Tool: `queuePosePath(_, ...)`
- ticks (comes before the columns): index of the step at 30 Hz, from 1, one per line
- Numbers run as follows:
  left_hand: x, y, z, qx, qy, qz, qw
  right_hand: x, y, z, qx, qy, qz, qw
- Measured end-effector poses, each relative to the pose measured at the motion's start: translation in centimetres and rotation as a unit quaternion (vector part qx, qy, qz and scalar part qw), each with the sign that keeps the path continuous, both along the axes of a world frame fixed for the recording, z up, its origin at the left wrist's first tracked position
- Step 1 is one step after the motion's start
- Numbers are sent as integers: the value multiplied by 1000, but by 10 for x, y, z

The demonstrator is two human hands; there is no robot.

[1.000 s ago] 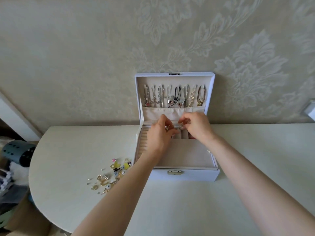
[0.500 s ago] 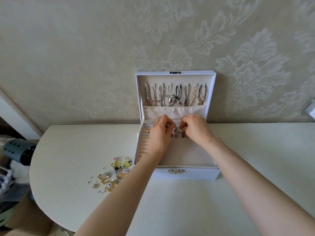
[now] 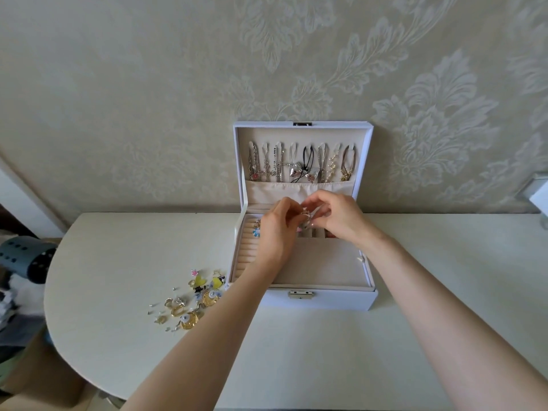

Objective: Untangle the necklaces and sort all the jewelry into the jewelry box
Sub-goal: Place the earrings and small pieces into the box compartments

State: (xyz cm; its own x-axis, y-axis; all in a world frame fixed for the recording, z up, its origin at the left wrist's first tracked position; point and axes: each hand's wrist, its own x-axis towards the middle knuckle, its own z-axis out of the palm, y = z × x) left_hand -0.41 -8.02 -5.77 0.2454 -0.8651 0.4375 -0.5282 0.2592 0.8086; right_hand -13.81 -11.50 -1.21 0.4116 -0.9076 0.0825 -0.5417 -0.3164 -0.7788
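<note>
Past the loose jewelry [image 3: 192, 298] lying on the table [image 3: 118, 262] beside the open jewelry box [image 3: 326, 302], we are pinching a small silvery piece [image 3: 306, 216] between the curled fingertips of our left hand [image 3: 275, 232] and right hand [image 3: 341, 222] over the rear slots. We are judging it best lowered slowly, straight into one slot. Our fingers are hiding what it is, and necklaces [image 3: 302, 164] are hanging in the lid beyond.

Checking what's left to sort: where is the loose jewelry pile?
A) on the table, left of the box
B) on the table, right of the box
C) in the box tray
A: the jewelry pile lies on the table, left of the open jewelry box.
</note>
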Motion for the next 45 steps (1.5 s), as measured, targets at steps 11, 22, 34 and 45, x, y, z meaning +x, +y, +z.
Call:
queuePosePath(11, 1, -5, -9, 12, -122, -26, 992, -4, -4, -13, -126, 119, -33, 984)
queuePosePath(22, 1, -8, -14, -35, -283, 30, 958, -2, -1, -25, -222, 238, -44, 945)
queuePosePath(34, 3, -3, -8, -56, -289, 78, 953, -3, -6, -22, -230, 228, -86, 942)
queuePosePath(45, 18, 12, 0, -70, -265, 99, 957, 12, -10, -23, -200, 278, -99, 934)
